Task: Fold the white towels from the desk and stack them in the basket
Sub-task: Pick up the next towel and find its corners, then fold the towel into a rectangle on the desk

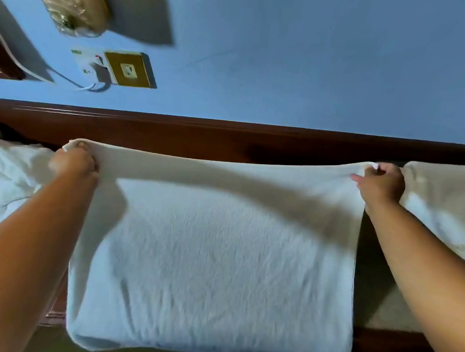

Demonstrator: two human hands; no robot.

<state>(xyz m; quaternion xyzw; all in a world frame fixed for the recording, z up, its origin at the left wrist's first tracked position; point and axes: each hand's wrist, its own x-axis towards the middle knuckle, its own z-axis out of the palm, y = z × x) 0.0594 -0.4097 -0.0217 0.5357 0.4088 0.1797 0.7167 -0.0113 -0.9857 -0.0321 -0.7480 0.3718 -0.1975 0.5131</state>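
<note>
A white towel (213, 255) hangs stretched out in front of me, its folded bottom edge low in the view. My left hand (74, 161) grips its upper left corner. My right hand (380, 182) pinches its upper right corner. The top edge runs taut between both hands, just in front of the dark wooden desk (228, 138). More white towels (8, 175) lie crumpled on the left. Another white towel (445, 203) lies at the right. No basket is in view.
A blue wall (313, 59) rises behind the desk. On it sit a white socket with a plug and cable (94, 69), a brass switch plate (129, 69) and a wrapped fitting (70, 6) higher up.
</note>
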